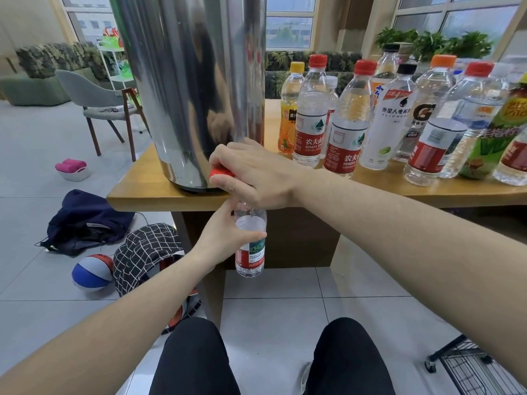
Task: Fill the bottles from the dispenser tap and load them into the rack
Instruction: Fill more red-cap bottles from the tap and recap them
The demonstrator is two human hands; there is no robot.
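A tall steel dispenser (188, 81) stands at the near left corner of the wooden table (142, 189). My right hand (256, 175) lies over its tap at the base and holds a red bottle cap (221, 171) in its fingers. Below the table edge my left hand (225, 238) grips a clear bottle (250, 252) with a red and white label, held upright under the tap. A thin stream of water runs into its open neck. The tap itself is hidden by my right hand.
Several capped bottles (348, 118) stand in a cluster on the table to the right. A black wire rack on wheels (473, 366) sits on the floor at lower right. A ball (91, 272), bags (85, 220) and a chair (99, 106) lie left.
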